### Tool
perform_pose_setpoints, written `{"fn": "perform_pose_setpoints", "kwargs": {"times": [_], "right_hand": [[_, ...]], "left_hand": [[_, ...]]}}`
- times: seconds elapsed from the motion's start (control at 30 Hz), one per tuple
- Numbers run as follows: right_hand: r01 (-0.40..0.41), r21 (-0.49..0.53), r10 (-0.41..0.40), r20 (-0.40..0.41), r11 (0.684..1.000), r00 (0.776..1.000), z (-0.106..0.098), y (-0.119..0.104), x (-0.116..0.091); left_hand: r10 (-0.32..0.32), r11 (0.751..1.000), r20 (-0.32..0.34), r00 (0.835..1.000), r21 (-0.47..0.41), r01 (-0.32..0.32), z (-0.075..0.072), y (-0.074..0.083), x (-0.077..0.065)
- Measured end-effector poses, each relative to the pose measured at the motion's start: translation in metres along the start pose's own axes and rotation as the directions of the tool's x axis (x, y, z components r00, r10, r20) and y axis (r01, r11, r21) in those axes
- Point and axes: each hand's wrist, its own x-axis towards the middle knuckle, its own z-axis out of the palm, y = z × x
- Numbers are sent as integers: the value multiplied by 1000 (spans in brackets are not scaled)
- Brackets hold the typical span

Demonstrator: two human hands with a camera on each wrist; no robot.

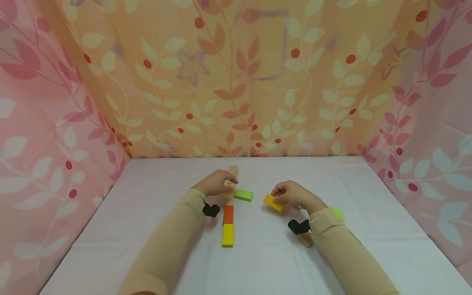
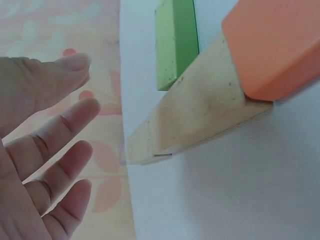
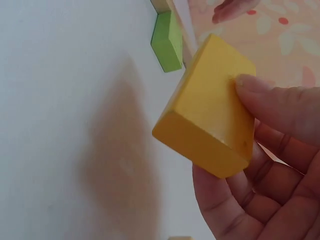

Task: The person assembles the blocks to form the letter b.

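Note:
My right hand (image 1: 298, 194) pinches a yellow-orange wooden block (image 3: 207, 110) between thumb and fingers, raised over the white table with its shadow below. A line of blocks runs away from me: a yellow block (image 1: 228, 235) nearest, an orange block (image 1: 228, 214) touching it, then plain wooden blocks (image 2: 200, 95) toward the back. Beside the plain ones, on the right, a green block (image 1: 243, 194) lies crosswise. Over the line's far part hovers my left hand (image 1: 215, 183), fingers spread and relaxed, holding nothing; it hides part of the plain blocks in the head view.
Under and behind my right forearm lie a light green block (image 1: 337, 214) and a plain wooden block (image 1: 305, 239), both partly hidden. Leaf-patterned cloth (image 1: 228, 82) walls in the white table (image 1: 162, 262) at the back and both sides.

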Motion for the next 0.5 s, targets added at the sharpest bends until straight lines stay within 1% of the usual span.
{"fn": "perform_pose_setpoints", "kwargs": {"times": [0.1, 0.17, 0.27, 0.4, 0.5], "right_hand": [[-25, 57, 25, 7, 998, 1000, 5, 0, 6], [-46, 82, 45, 7, 996, 999, 9, -1, 10], [-66, 78, 65, 6, 995, 998, 14, -2, 15], [-110, 69, 110, -1, 992, 994, 19, -3, 22], [-142, 63, 143, -10, 988, 990, 22, -2, 27]], "left_hand": [[2, 999, -11, 1000, -35, -2, -2, 2, -5], [5, 999, -14, 1000, -39, -6, -3, 3, -8], [-1, 999, -18, 1000, -34, 0, -5, 6, -14], [-39, 999, -25, 999, -30, 39, -6, 9, -19], [-49, 998, -33, 998, -36, 48, -7, 11, -22]]}}
